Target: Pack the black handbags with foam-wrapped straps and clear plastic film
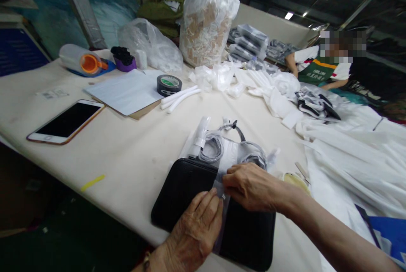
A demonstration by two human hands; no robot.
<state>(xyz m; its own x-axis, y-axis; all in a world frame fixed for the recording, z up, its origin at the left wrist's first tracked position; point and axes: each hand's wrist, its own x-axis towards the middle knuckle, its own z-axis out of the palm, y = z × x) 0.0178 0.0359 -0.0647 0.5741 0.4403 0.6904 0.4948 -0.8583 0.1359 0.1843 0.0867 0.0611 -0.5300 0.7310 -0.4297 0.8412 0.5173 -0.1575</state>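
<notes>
A flat black case (250, 236) lies near the table's front edge, with a clear plastic strip (218, 242) running across its middle. My left hand (198, 225) rests flat on the case, its fingertips at the strip. Just above, my right hand (250, 185) is closed, its curled fingers pinching the strip; the fingertips are partly hidden. Behind the case's far edge are coiled grey straps or cords (212, 147) in clear wrapping. A dark loop (239, 130) sticks up there.
A phone (68, 122) lies at left, near paper sheets (127, 92), a black tape roll (169, 85) and white tubes (179, 99). A bottle (79, 58) and stuffed plastic bag (206, 26) stand farther back. White fabric (355, 149) covers the right side; another person (323, 69) sits beyond.
</notes>
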